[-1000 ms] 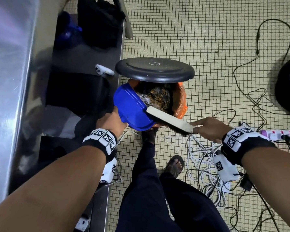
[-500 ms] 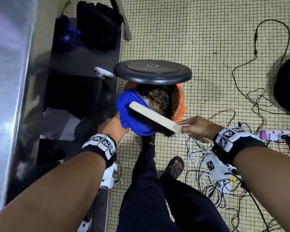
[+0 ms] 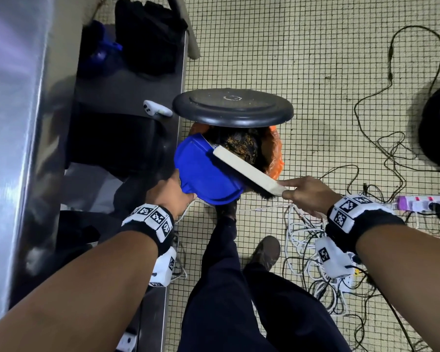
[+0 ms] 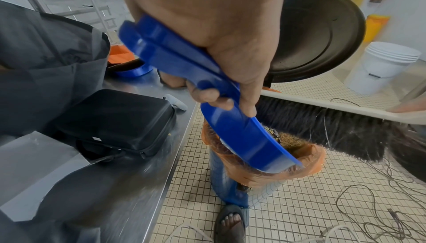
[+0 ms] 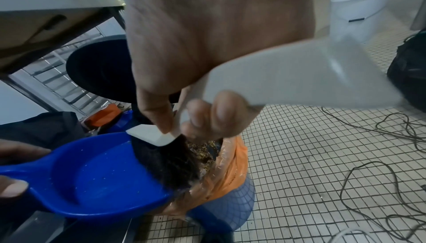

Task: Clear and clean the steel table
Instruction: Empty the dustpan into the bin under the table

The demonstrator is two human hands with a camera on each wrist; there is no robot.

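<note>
Gripping the handle of the blue dustpan (image 3: 203,171) with the left hand (image 3: 169,196), fingers curled tight round it. Pinching the white brush (image 3: 247,171) by its near end in the right hand (image 3: 305,193). Tipped over the bin (image 4: 265,165), pan mouth pointing down and far into the orange bag (image 5: 230,170). Brush lying long across the pan, from near right to far left, bristles touching its lip. Crumbs likely swept off next, away from the left hand. Steel table (image 3: 13,118) on the left.
</note>
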